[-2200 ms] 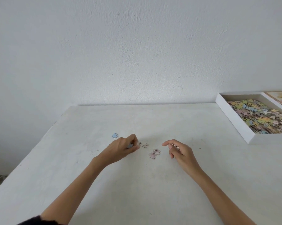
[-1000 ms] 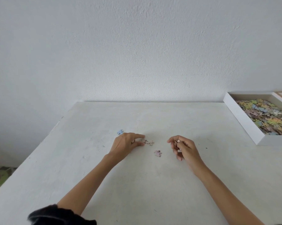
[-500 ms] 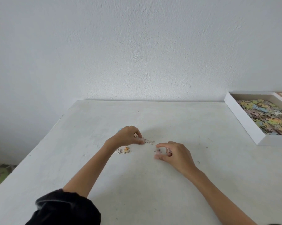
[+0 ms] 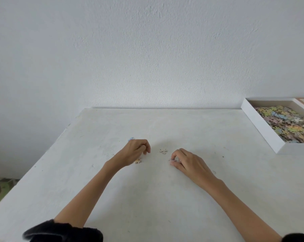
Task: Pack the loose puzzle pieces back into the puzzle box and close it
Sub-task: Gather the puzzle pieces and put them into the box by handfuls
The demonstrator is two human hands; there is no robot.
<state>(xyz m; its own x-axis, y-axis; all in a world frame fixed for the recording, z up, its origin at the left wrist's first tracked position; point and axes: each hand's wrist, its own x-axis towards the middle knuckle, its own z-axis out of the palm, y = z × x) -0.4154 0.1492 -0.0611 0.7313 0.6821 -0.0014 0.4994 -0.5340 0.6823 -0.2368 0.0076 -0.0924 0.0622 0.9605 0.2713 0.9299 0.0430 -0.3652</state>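
While the right hand [image 4: 188, 163] pinches a pinkish piece [image 4: 174, 160] at its fingertips, the left hand [image 4: 134, 152] curls closed, contents hidden. Thin flat pieces could slip out; the pale piece [image 4: 163, 151] between the grips and the orange one [image 4: 137, 161] under the left wrist might be missed.

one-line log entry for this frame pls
left hand: curled, contents unclear | right hand: pinching piece | loose piece between hands | box: open

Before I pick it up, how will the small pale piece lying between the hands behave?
The pale piece lies flat on the table, so it probably resists pinching and slides when pushed. It looks thin and tiny, likely very light. It should not roll.
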